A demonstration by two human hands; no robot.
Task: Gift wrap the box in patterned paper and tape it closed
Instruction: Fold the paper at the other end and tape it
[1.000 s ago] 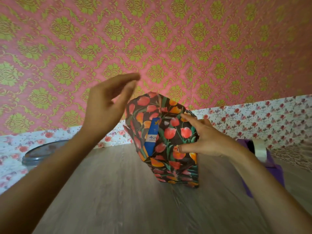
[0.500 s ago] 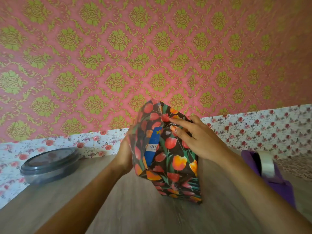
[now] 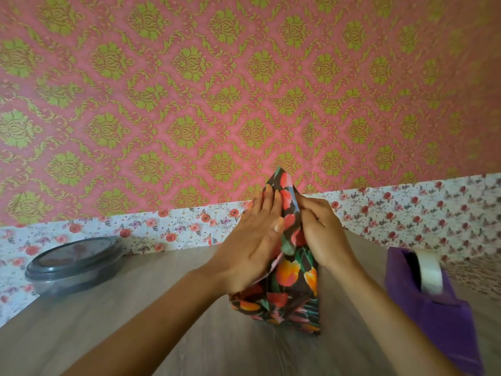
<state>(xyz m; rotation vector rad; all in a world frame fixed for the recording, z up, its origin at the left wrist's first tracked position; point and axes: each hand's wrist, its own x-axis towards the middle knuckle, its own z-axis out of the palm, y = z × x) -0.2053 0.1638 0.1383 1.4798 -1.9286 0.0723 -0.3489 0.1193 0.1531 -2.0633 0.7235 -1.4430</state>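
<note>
1. Wrapped box (image 3: 287, 283) upright on desk (image 3: 162, 335), centre frame; box itself hidden under paper (image 3: 283, 183), loose peak at 12 o'clock.
2. Left hand (image 3: 252, 248) flat, fingers straight, pressing 9 o'clock flap against the side, likely to crease it.
3. Right hand (image 3: 322, 234) curled, fingers pinching paper at 3 o'clock edge, probably keeping fold taut.
4. Tape dispenser (image 3: 431, 302) at 3 o'clock, near enough for sealing.

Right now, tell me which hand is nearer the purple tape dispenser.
Right. The right hand grips the floral-wrapped box on the side facing the tape dispenser; the left hand presses its opposite side.
</note>
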